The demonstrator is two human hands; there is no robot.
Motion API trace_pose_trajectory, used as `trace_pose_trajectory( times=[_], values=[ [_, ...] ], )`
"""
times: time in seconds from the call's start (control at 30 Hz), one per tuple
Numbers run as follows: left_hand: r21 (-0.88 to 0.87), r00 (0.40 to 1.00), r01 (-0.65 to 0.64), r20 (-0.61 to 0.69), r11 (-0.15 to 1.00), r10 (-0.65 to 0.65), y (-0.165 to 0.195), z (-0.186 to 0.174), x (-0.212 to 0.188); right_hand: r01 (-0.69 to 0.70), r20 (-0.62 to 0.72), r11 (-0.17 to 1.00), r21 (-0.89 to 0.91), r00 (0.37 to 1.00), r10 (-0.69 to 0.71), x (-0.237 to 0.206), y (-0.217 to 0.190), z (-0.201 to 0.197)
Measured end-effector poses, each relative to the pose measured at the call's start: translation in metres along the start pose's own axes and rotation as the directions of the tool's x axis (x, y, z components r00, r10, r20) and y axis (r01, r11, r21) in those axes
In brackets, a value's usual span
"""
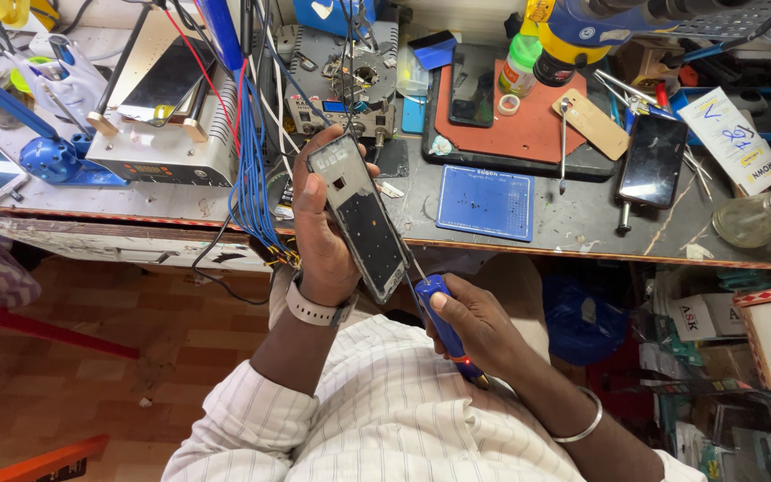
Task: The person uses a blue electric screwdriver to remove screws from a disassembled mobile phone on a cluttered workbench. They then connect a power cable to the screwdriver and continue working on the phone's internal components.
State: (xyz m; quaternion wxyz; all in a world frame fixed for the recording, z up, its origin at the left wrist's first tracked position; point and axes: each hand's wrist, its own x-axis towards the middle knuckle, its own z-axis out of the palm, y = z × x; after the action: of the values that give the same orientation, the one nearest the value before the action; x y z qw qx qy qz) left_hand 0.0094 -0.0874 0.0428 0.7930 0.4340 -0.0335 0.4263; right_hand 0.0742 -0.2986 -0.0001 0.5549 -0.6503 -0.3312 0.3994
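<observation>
Opened phone (358, 214): flat rectangular slab, dark matte inner face with a grey metal frame and small cut-outs, held tilted just in front of the workbench (573, 223) edge. Left hand (321, 234): closed around the phone's long edge, thumb on one side, fingers curled on the other; pale watch strap at the wrist. Right hand (479, 328): fist closed on a screwdriver (439, 319) with a glossy blue plastic handle, its thin metal shaft touching the phone's lower corner. Blue cutting mat (485, 202): gridded, rectangular, lying right of the phone on the scuffed dark workbench. Red-orange pad (528, 120): smooth, seated in a black tray beyond the mat. Glass bottle (760, 217): clear, lying on its side far right of the phone; contents cannot be told.
</observation>
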Motion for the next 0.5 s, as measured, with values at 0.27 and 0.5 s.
trace_pose_trajectory(
  times=[0.27,0.5],
  values=[
    [-0.035,0.998,0.056,0.031,0.998,-0.055,0.005,-0.002,0.000,0.003,0.011,1.000,-0.002,1.000,-0.003,-0.001,0.004,0.000],
    [-0.176,0.994,0.104,0.032,0.979,-0.100,0.011,-0.003,0.000,0.049,0.030,0.985,0.164,0.998,-0.054,0.000,0.005,-0.003]
  ],
)
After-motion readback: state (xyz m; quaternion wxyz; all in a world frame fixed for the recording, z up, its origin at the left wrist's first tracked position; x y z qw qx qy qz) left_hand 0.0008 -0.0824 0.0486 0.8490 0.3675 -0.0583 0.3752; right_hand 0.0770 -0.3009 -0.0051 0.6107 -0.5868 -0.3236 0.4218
